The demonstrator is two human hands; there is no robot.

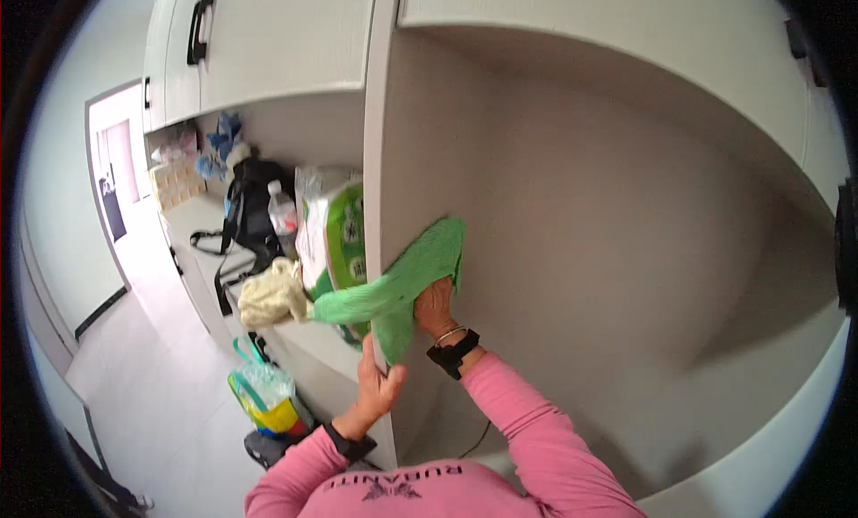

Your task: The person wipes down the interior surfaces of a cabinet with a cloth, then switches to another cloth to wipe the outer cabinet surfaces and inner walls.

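Observation:
A green cloth lies over the front edge of an upright cabinet panel, one end up on the panel's inner side and another stretching left. My right hand holds the cloth against the panel's right face, with its fingers partly hidden by the fabric. Lower down, my left hand clasps the same panel's edge, thumb on the right and fingers on the left side. A cream-coloured bunched cloth sits at the green cloth's left end.
On the left shelf stand a green-and-white plastic package, a clear bottle, a black bag and a tissue-like box. A colourful bag stands on the floor. Cupboard doors hang above.

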